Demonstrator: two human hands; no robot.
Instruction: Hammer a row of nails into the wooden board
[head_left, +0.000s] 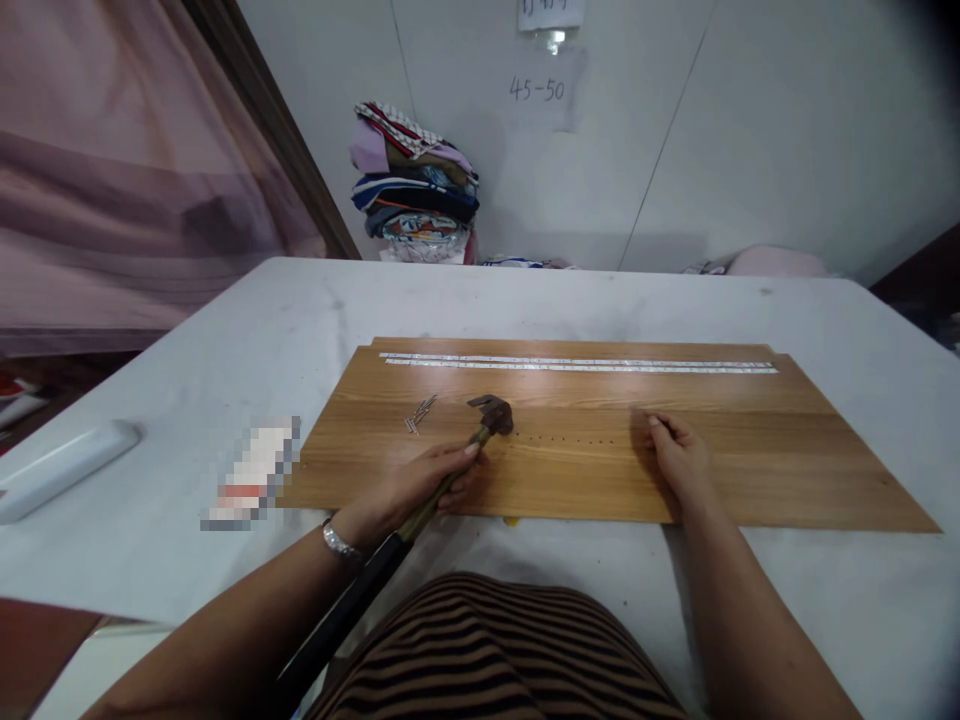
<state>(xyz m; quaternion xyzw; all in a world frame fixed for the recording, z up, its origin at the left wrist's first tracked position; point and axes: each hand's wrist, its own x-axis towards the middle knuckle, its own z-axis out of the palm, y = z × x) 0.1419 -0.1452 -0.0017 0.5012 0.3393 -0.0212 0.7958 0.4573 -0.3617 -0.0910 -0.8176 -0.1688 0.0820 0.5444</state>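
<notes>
My left hand (435, 475) is wrapped round the shaft of a claw hammer (493, 412), close below its rusty head. The hammer's long black grip runs back along my forearm. Over the right half of a wooden board (570, 480), my right hand (679, 455) is closed, thumb and fingertips pinched together; whatever may be between them is too small to make out. A line of small dark dots (564, 440) runs along the board between the hammer head and my right hand. Several loose nails (420, 412) lie on the board left of the hammer.
Two white measuring strips (577, 362) run along the board's far side. The board lies on a white-covered table (315, 310). Left of it are a blurred-out flat item (255, 470) and a white rounded object (75, 465). Folded cloths (416, 190) are stacked beyond the table.
</notes>
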